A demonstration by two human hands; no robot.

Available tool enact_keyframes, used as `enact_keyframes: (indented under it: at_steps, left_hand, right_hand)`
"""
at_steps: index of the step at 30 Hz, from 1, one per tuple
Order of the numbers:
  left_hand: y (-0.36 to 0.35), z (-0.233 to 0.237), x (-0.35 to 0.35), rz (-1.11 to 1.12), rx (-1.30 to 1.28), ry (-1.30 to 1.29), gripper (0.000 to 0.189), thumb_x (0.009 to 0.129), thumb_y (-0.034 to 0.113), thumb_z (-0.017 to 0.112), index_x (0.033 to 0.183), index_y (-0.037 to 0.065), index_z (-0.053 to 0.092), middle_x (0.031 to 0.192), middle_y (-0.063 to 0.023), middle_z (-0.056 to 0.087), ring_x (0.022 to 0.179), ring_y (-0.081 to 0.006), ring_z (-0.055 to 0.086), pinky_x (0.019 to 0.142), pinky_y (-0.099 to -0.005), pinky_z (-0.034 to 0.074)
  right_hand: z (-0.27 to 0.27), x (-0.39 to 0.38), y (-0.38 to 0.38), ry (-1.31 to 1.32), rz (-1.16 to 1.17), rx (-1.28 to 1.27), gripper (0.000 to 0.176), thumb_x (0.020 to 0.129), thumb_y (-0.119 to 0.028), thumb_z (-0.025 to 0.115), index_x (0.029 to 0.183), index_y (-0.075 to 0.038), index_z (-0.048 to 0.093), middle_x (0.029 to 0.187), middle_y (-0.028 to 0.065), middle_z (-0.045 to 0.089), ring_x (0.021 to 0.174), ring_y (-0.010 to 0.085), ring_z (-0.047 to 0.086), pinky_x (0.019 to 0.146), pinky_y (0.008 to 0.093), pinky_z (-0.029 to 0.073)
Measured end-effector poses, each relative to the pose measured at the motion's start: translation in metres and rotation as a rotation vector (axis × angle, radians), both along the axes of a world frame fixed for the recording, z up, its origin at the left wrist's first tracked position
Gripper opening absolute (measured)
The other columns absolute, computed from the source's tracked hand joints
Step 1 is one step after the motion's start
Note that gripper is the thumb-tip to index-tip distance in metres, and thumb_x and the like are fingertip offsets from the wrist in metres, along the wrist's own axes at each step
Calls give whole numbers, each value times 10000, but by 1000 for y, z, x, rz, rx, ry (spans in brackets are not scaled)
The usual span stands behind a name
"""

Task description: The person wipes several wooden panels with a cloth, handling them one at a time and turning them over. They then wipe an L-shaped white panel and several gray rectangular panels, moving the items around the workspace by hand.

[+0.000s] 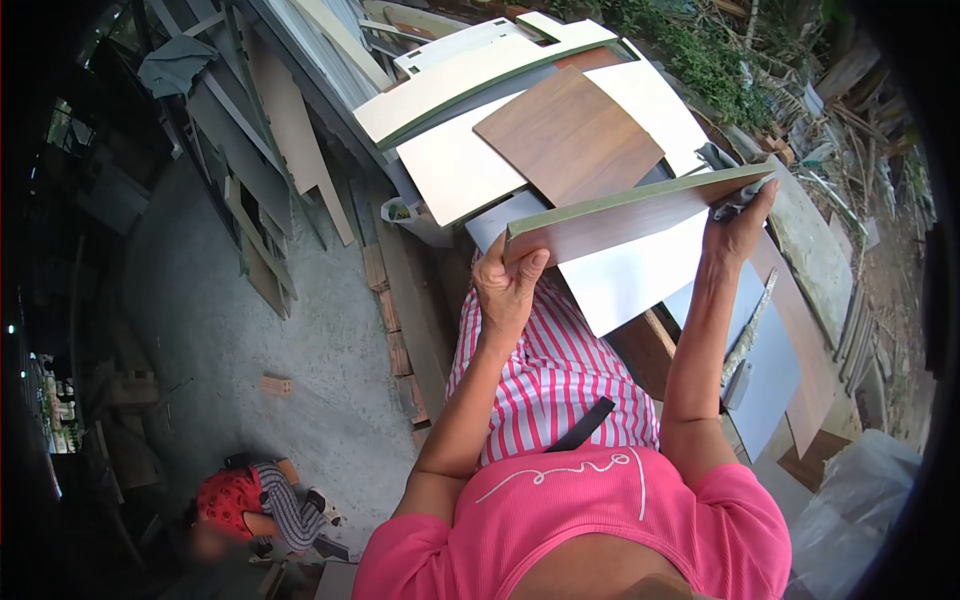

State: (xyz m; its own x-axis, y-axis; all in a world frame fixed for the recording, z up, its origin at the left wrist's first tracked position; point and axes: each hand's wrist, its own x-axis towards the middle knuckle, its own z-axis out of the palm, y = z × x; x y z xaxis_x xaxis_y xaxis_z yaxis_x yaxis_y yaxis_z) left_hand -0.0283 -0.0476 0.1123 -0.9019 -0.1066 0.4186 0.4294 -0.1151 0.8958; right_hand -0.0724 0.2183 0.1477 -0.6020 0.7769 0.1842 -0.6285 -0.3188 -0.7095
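Observation:
A wood-faced board (630, 222) is held tilted in front of me, its pale greenish edge turned up toward me. My left hand (508, 285) grips the board's left end, with the thumb on the wood face. At the right end, my right hand (742, 222) is closed around a grey rag (738, 203) and the board's edge. Just beyond lies a brown wood-grain panel (570, 135) on a pile of white panels (450, 165). A glossy white panel (625, 270) lies below the held board.
More boards lean at the left (250, 130). A white bucket (415, 222) stands beside the pile, near a row of bricks (395, 335). A person in a red top (228, 500) is low on the concrete floor (215, 350). Plastic sheeting (865, 500) lies at the right.

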Motion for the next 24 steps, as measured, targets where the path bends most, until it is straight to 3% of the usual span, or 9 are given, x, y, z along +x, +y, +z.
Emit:
enact_keyframes:
  at_steps: [4, 6, 9, 10, 14, 19, 21, 22, 24]
  left_hand:
    - [-10, -5, -2, -16, -35, 2, 334, 830, 301, 687, 989, 17, 611, 812, -46, 659, 792, -106, 610, 725, -248, 475]
    - [-12, 2, -9, -50, -131, 278, 271, 800, 227, 706, 968, 40, 606, 885, -70, 662, 858, -178, 633, 761, -291, 488]
    - [-16, 0, -7, -20, -240, 339, 262, 751, 165, 716, 965, 65, 602, 947, -77, 655, 926, -255, 628, 795, -341, 494]
    - [-17, -1, -7, -21, -241, 334, 262, 751, 165, 716, 965, 65, 602, 947, -77, 655, 926, -255, 628, 795, -341, 494]
    - [-19, -2, -10, 12, -372, 448, 298, 722, 136, 721, 991, 79, 607, 971, -74, 654, 970, -286, 615, 856, -376, 486]
    - [-25, -15, -14, 46, -526, 460, 327, 728, 185, 729, 1011, 78, 604, 1021, -78, 648, 1093, -318, 555, 960, -436, 426]
    - [-26, -22, -13, 59, -643, 412, 479, 749, 249, 729, 1159, 70, 556, 1230, -139, 539, 1217, -340, 450, 1031, -475, 336]
    - [-25, -24, -10, 57, -644, 409, 479, 749, 249, 729, 1159, 70, 556, 1230, -139, 539, 1217, -340, 450, 1031, -475, 336]
    - [-19, -30, 2, 203, -707, 134, 610, 823, 173, 649, 1355, 63, 373, 1422, -219, 315, 1334, -348, 290, 1076, -427, 270]
  right_hand:
    - [-6, 5, 0, 75, 25, -24, 376, 940, -435, 460, 1058, -84, 523, 989, 56, 600, 937, 176, 581, 824, 332, 467]
    - [-8, 8, 2, 185, 101, -33, 357, 935, -448, 462, 904, -97, 522, 845, 58, 583, 795, 177, 585, 686, 310, 489]
    - [-13, 12, 7, 246, 173, 70, 385, 934, -460, 457, 807, -102, 521, 815, 51, 561, 783, 197, 576, 681, 304, 484]
    - [-13, 15, 8, 281, 248, -13, 414, 934, -458, 454, 721, -108, 517, 805, 46, 553, 800, 215, 573, 723, 319, 480]
    - [-19, 16, 4, 372, 342, -157, 451, 941, -474, 420, 681, -115, 508, 793, 33, 538, 819, 224, 573, 799, 361, 463]
    - [-34, 6, 3, 449, 474, -183, 631, 947, -582, 234, 603, -125, 502, 613, 5, 402, 641, 159, 337, 702, 312, 302]
    - [-63, -4, 12, 464, 521, -200, 632, 953, -567, 220, 591, -129, 499, 594, 0, 376, 636, 160, 348, 700, 307, 299]
    - [-70, -7, 13, 428, 500, -224, 628, 960, -547, 215, 579, -127, 484, 566, -1, 343, 589, 160, 318, 666, 310, 296]
    - [-77, -6, 14, 401, 476, -261, 625, 965, -539, 210, 568, -130, 466, 556, -3, 332, 565, 156, 296, 649, 308, 293]
